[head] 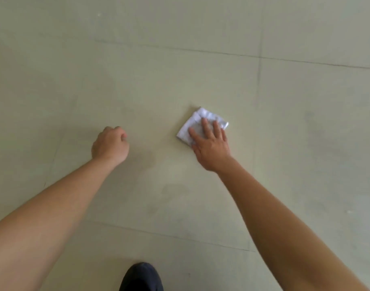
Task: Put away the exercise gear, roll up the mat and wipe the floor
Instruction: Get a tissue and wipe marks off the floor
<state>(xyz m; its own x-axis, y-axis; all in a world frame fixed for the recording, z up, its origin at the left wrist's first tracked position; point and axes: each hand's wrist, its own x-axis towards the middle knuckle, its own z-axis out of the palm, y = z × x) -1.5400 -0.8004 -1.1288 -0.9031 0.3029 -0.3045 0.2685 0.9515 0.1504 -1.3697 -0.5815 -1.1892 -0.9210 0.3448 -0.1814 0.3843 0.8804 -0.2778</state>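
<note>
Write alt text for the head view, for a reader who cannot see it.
A person's right hand presses flat on a folded white cloth on a pale tiled floor. The left hand, curled and holding nothing, is apart from the cloth on its left. A dark shoe shows at the bottom edge.

Soft even daylight, slight blur, faint shadows.

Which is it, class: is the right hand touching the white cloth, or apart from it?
Touching. The head view shows the right hand flat on the white cloth, straight fingers spread over it, pressing it onto the floor.
</note>
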